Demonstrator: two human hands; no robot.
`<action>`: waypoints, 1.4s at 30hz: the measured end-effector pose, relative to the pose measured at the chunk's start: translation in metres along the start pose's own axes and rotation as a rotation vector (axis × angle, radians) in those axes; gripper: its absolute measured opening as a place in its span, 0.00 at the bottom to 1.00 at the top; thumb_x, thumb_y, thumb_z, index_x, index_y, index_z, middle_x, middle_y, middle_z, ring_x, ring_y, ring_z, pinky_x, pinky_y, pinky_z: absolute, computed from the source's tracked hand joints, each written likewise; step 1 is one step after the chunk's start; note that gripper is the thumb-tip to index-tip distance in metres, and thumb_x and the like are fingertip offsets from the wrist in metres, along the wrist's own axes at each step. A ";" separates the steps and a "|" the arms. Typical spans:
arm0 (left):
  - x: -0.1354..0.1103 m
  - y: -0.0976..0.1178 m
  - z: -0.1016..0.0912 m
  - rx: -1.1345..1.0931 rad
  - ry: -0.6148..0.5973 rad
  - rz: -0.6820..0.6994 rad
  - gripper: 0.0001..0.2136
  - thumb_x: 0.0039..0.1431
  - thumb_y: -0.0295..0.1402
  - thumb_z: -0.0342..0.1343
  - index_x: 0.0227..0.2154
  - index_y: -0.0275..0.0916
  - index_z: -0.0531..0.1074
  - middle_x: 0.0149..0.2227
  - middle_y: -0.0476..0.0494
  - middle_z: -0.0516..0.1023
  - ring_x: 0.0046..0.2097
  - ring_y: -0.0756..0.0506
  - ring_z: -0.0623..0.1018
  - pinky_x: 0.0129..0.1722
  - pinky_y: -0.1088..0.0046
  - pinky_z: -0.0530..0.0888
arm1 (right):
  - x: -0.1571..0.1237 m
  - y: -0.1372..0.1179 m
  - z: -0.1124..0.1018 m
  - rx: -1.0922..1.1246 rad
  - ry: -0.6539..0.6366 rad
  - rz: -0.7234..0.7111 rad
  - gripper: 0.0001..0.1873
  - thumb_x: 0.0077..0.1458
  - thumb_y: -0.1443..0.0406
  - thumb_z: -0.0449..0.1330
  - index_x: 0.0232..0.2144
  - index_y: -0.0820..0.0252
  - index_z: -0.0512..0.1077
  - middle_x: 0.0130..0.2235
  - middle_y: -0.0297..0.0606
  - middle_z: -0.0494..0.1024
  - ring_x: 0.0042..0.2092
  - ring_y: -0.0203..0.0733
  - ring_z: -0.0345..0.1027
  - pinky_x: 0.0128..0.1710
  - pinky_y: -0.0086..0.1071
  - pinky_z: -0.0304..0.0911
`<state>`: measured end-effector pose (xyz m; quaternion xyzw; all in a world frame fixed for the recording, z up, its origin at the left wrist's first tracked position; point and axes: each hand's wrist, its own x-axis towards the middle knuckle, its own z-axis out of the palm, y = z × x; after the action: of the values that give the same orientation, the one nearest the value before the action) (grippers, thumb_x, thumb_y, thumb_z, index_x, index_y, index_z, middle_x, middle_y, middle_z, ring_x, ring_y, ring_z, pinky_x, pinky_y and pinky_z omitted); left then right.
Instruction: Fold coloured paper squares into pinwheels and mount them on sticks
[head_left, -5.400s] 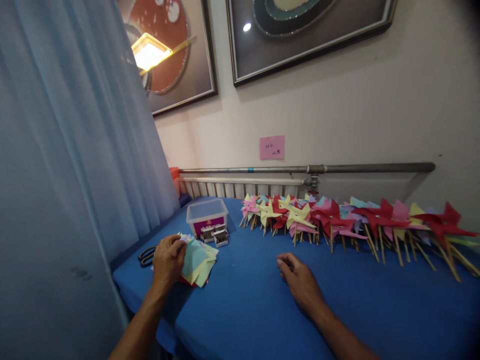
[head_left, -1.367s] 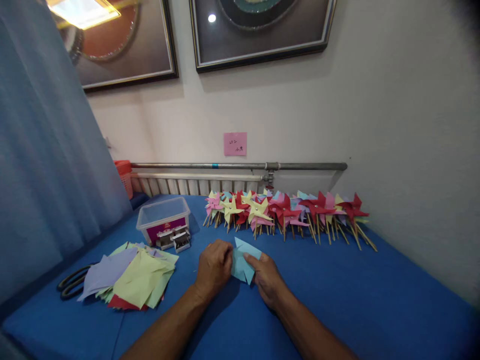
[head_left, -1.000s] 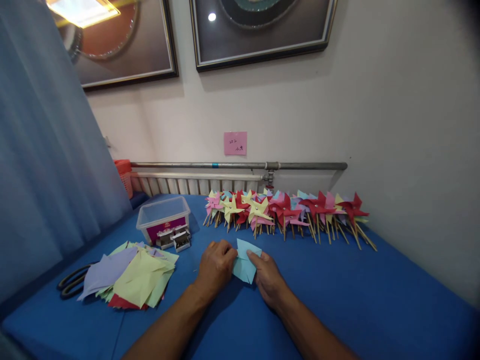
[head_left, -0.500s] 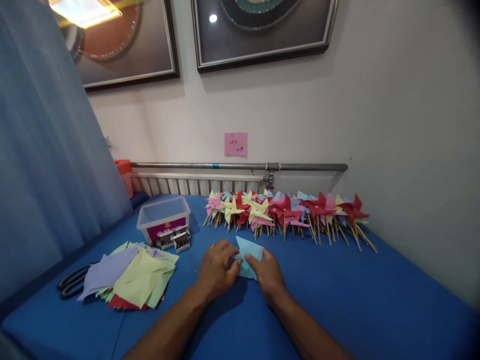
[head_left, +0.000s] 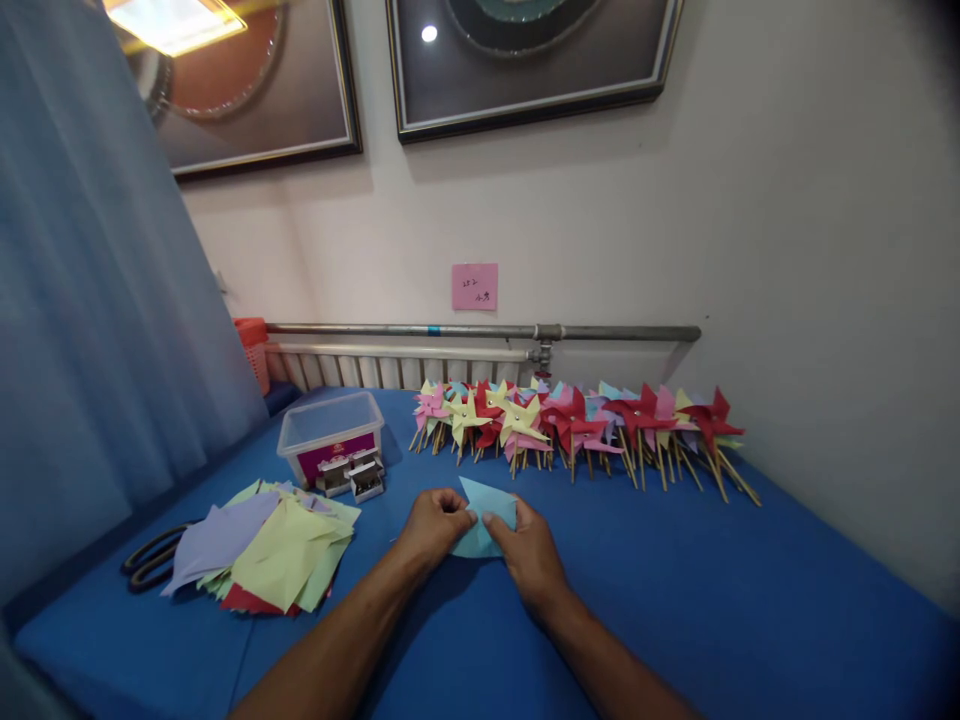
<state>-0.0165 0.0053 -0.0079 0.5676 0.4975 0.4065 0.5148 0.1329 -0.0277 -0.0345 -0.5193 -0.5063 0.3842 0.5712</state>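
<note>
Fingers of the left hand pinch the left side of a light-blue sheet, while those of the right hand grip its right side; both thumbs press on its face, their tips close together. I see the sheet over the middle of the blue cloth-covered surface, though I cannot tell whether its lower edge touches the cloth.

On the wall I read "252" on a pink note; the handwriting beneath is too small for me. Print on the magenta label of a clear plastic tub is illegible too. Small open cardboard boxes sit against the tub's front, with tiny dark pieces in one. Nearer me, a fanned stack of paper, lilac and pale yellow on top, red below, partly covers dark-handled scissors. Pointed paper pinwheels on thin sticks crowd the far edge.

Compared with half a second ago, the sheet sits slightly further left and the thumbs lie nearer each other; in the earliest frame, the left hand is at the stack instead.
</note>
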 end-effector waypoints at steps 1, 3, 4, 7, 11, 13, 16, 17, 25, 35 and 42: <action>0.000 0.001 0.000 -0.008 0.002 -0.019 0.08 0.43 0.31 0.63 0.19 0.40 0.68 0.16 0.56 0.64 0.20 0.53 0.60 0.23 0.75 0.55 | 0.000 0.000 0.000 0.022 -0.004 0.008 0.17 0.49 0.54 0.63 0.38 0.57 0.76 0.33 0.38 0.82 0.33 0.47 0.74 0.34 0.36 0.69; -0.001 0.003 0.000 -0.023 0.010 -0.045 0.09 0.44 0.31 0.64 0.19 0.40 0.68 0.16 0.56 0.64 0.20 0.53 0.60 0.22 0.75 0.55 | 0.001 0.001 0.000 0.081 -0.015 0.016 0.17 0.49 0.53 0.64 0.38 0.58 0.76 0.33 0.38 0.83 0.34 0.47 0.74 0.35 0.36 0.69; -0.001 0.004 -0.001 -0.030 0.015 -0.051 0.09 0.44 0.32 0.65 0.19 0.40 0.68 0.16 0.56 0.64 0.20 0.53 0.60 0.22 0.75 0.55 | 0.001 0.001 0.000 0.119 -0.020 0.019 0.18 0.49 0.53 0.64 0.38 0.58 0.77 0.33 0.38 0.83 0.34 0.47 0.74 0.35 0.36 0.69; 0.000 0.004 -0.002 -0.055 0.027 -0.051 0.10 0.43 0.32 0.66 0.18 0.41 0.68 0.16 0.56 0.64 0.20 0.53 0.60 0.22 0.75 0.56 | 0.001 0.002 0.000 0.239 -0.035 0.038 0.19 0.47 0.53 0.67 0.39 0.58 0.77 0.34 0.38 0.83 0.33 0.46 0.74 0.34 0.36 0.68; 0.000 0.002 -0.001 -0.098 0.036 -0.041 0.10 0.40 0.33 0.67 0.18 0.40 0.69 0.16 0.55 0.65 0.20 0.53 0.60 0.22 0.75 0.56 | 0.002 0.001 0.002 0.299 -0.024 0.075 0.18 0.43 0.58 0.71 0.37 0.58 0.78 0.32 0.37 0.83 0.32 0.46 0.74 0.33 0.35 0.67; 0.001 0.001 0.000 -0.114 0.043 -0.050 0.11 0.39 0.34 0.67 0.18 0.39 0.69 0.16 0.55 0.66 0.20 0.53 0.61 0.22 0.75 0.56 | 0.002 0.001 0.003 0.288 -0.009 0.080 0.16 0.42 0.59 0.71 0.35 0.57 0.78 0.31 0.37 0.83 0.32 0.46 0.73 0.32 0.35 0.67; 0.000 0.001 0.001 -0.148 0.047 -0.064 0.12 0.37 0.35 0.68 0.19 0.38 0.69 0.16 0.55 0.66 0.20 0.54 0.61 0.22 0.75 0.57 | 0.001 0.001 0.002 0.242 0.004 0.069 0.15 0.43 0.59 0.70 0.35 0.57 0.79 0.32 0.37 0.83 0.32 0.46 0.73 0.32 0.35 0.67; 0.000 0.002 0.001 -0.166 0.041 -0.067 0.12 0.36 0.35 0.68 0.19 0.38 0.69 0.16 0.55 0.66 0.20 0.54 0.61 0.22 0.76 0.57 | 0.001 0.002 0.002 0.223 0.007 0.064 0.15 0.44 0.59 0.69 0.36 0.57 0.79 0.32 0.36 0.83 0.32 0.46 0.73 0.32 0.35 0.67; -0.003 0.002 0.003 -0.278 -0.036 -0.076 0.15 0.33 0.37 0.69 0.20 0.38 0.68 0.17 0.53 0.69 0.20 0.53 0.64 0.22 0.76 0.59 | 0.000 0.001 0.003 0.215 -0.001 0.046 0.17 0.45 0.58 0.69 0.38 0.58 0.78 0.33 0.36 0.83 0.33 0.44 0.72 0.34 0.34 0.67; 0.002 -0.005 0.005 -0.206 -0.015 -0.068 0.15 0.36 0.36 0.68 0.18 0.39 0.66 0.16 0.54 0.67 0.18 0.54 0.62 0.20 0.76 0.56 | -0.002 -0.004 0.005 0.465 -0.011 0.100 0.19 0.47 0.49 0.71 0.30 0.55 0.74 0.27 0.31 0.79 0.28 0.40 0.68 0.31 0.33 0.65; 0.000 -0.003 0.007 -0.178 0.019 -0.081 0.12 0.38 0.32 0.67 0.18 0.38 0.67 0.16 0.54 0.66 0.18 0.54 0.61 0.20 0.77 0.56 | -0.005 -0.020 0.003 0.591 -0.076 0.160 0.23 0.47 0.44 0.70 0.31 0.56 0.74 0.32 0.37 0.82 0.38 0.49 0.76 0.37 0.38 0.69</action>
<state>-0.0104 0.0042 -0.0115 0.4952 0.4868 0.4331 0.5746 0.1270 -0.0350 -0.0158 -0.3541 -0.3514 0.5777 0.6461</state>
